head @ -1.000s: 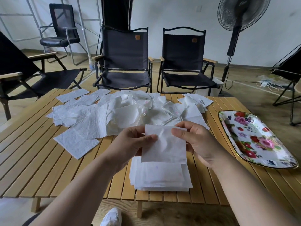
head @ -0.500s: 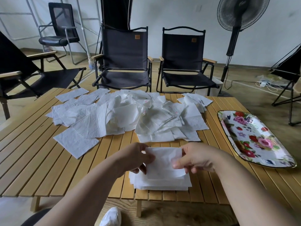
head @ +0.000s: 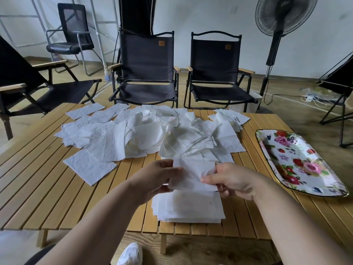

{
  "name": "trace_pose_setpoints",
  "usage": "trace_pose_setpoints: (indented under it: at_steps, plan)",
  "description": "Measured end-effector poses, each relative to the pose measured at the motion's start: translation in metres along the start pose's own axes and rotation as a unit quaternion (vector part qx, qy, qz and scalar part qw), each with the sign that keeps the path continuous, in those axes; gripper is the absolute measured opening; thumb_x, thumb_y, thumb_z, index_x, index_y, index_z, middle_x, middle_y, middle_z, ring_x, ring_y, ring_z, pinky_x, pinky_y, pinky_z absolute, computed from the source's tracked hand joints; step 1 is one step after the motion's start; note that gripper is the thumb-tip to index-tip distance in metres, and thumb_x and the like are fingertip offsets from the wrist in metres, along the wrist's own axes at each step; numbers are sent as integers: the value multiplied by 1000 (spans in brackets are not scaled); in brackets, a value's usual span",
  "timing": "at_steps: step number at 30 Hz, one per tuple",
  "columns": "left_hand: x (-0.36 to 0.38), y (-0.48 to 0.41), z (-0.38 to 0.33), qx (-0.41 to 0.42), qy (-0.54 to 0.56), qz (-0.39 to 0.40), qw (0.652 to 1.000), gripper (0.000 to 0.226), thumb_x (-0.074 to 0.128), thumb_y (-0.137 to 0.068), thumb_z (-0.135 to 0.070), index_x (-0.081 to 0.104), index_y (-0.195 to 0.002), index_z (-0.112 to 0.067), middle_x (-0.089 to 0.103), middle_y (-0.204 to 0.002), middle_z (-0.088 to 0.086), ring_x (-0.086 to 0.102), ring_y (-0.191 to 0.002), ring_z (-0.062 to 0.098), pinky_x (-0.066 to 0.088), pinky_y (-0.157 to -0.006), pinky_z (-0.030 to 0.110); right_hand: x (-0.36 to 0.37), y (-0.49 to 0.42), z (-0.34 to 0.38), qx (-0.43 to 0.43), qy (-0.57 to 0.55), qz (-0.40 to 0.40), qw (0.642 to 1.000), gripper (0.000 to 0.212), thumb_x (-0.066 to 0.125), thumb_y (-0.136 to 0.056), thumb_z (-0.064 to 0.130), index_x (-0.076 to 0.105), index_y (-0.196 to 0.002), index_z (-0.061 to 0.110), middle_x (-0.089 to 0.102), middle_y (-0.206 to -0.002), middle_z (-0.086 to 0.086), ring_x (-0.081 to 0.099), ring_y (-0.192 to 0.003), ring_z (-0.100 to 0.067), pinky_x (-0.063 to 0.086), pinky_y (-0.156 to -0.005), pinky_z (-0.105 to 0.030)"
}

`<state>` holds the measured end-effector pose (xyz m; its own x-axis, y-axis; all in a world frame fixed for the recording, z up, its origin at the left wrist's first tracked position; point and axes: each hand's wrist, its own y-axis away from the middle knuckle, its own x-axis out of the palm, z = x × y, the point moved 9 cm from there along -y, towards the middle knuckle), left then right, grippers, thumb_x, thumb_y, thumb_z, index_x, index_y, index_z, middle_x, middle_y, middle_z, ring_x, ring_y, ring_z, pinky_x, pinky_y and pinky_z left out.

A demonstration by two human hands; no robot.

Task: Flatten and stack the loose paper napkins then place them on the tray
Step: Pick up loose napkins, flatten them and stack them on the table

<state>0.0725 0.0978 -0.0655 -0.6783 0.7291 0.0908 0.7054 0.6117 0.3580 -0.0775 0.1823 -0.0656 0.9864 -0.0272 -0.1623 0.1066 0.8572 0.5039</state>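
napkin (head: 193, 175) now lowered over stack (head: 189, 207) 12 o'clock edge, left hand (head: 152, 178) and right hand (head: 235, 180) still pinching it, so nearly stacked.

Black chairs (head: 147, 69) and a fan (head: 286, 14) stand near what may be cables (head: 313, 97).

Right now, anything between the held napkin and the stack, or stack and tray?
Nothing visible. The left hand and right hand hold the napkin directly over the stack; only bare table slats separate the stack from the tray at right.
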Motion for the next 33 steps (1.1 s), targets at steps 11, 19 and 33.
trace_pose_setpoints:
  at_steps: [11, 19, 33]
  plan:
    - [-7, -3, 1, 6, 10, -39, 999, 19, 65, -95, -12, 69, -113, -7, 75, -106, 13, 73, -95, 26, 60, -82, 36, -4, 0, 1, -5, -13, 2, 1000, 36, 77, -82, 0, 66, -117, 3, 73, -99, -12, 63, -75, -19, 52, -60, -25]
    - [-8, -1, 25, -82, -124, -12, 989, 36, 80, -80, -3, 67, -113, -9, 75, -81, 13, 71, -69, 25, 61, -67, 34, -10, 2, -18, 78, 98, 13, 992, 20, 74, -91, 26, 70, -90, 6, 75, -78, -11, 57, -53, -10, 37, -43, -17]
    - [-56, -13, 4, -38, -411, -146, 899, 25, 59, -96, -43, 64, -92, -18, 70, -70, -3, 54, -52, 8, 42, -49, 21, -63, -13, -4, -61, 220, -342, 912, 17, 69, -91, 35, 64, -86, 20, 66, -79, 3, 61, -74, -15, 49, -64, -28]
